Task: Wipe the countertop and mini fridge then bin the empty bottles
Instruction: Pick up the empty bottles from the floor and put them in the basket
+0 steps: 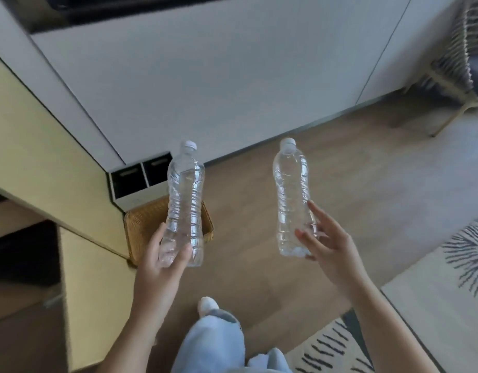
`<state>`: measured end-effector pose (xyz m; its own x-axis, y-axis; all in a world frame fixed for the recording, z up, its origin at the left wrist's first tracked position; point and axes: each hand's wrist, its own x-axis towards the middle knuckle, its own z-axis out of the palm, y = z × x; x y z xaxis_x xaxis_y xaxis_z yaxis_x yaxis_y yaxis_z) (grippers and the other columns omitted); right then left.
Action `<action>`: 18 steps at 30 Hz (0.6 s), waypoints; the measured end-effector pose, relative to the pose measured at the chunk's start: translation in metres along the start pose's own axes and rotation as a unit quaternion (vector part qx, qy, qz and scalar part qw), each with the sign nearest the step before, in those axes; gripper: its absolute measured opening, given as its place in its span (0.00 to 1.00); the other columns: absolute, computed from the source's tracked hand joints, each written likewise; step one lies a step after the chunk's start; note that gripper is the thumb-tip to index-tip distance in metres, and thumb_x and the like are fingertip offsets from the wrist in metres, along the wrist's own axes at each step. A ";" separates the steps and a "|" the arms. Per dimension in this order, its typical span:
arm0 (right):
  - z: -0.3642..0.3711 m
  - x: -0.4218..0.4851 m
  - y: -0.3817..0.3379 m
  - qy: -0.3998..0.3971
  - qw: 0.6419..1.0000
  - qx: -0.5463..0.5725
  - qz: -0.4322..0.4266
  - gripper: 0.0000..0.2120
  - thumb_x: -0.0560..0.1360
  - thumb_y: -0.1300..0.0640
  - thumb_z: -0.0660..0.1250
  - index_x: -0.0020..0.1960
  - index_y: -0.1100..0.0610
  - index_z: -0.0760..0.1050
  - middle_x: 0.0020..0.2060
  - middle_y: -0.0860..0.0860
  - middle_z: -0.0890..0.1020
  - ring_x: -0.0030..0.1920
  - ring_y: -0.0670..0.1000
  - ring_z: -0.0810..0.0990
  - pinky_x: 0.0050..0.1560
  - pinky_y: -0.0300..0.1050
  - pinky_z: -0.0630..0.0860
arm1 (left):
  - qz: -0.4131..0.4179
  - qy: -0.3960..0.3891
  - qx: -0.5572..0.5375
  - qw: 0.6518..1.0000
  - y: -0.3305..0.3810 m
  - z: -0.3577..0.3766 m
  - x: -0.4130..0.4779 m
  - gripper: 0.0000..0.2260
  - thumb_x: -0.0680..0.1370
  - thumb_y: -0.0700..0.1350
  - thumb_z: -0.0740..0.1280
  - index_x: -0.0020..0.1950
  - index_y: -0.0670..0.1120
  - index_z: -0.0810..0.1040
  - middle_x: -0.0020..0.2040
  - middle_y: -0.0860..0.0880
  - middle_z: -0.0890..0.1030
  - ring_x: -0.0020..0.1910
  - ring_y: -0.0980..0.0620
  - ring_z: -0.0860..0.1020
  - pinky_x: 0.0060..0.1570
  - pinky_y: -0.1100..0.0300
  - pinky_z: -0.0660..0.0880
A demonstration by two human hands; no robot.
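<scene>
I hold two empty clear plastic bottles with white caps, both upright above the floor. My left hand (162, 261) grips the base of the left bottle (185, 195), thumb across its front. My right hand (326, 246) holds the lower part of the right bottle (290, 189), its fingers wrapped behind it and partly spread. A wicker basket (141, 224) stands on the floor directly behind and below the left bottle, partly hidden by it.
A yellow cabinet (30, 162) runs along the left with a dark opening (22, 254) low down. White wall panels (219, 76) fill the back. A chair (464, 63) stands at the far right, a patterned rug (447, 278) lies at the right. My legs (216, 343) show below.
</scene>
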<state>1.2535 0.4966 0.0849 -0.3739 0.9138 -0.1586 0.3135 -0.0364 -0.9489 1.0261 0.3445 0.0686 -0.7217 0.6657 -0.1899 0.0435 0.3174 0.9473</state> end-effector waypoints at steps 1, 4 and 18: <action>0.010 0.010 -0.003 -0.017 1.000 -0.005 -0.001 0.28 0.60 0.41 0.70 0.58 0.28 0.66 0.52 0.48 0.79 0.43 0.45 0.82 0.51 0.54 0.79 | -0.002 0.013 0.003 1.000 -0.003 -0.003 0.008 0.37 0.60 0.66 0.67 0.68 0.57 0.67 0.56 0.56 0.78 0.54 0.63 0.76 0.55 0.58 0.71; 0.040 0.043 -0.010 -0.056 0.998 -0.025 -0.002 0.26 0.66 0.48 0.72 0.56 0.27 0.66 0.54 0.50 0.78 0.44 0.47 0.81 0.52 0.54 0.78 | -0.006 0.043 -0.006 0.999 -0.013 -0.010 0.039 0.33 0.64 0.62 0.71 0.67 0.57 0.68 0.55 0.58 0.78 0.50 0.70 0.75 0.48 0.66 0.69; 0.216 0.238 -0.036 -0.151 0.983 -0.102 -0.020 0.28 0.68 0.49 0.71 0.56 0.23 0.63 0.53 0.42 0.77 0.44 0.37 0.78 0.41 0.29 0.73 | -0.062 0.073 -0.051 0.994 -0.050 -0.061 0.275 0.28 0.71 0.55 0.69 0.69 0.56 0.65 0.59 0.60 0.75 0.49 0.75 0.72 0.42 0.76 0.67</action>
<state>0.9646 0.6281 0.0223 -0.6221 0.7498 -0.2251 0.4496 0.1068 -0.8868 0.7834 0.4703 -0.0155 -0.8096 0.5190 -0.2742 -0.1161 0.3164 0.9415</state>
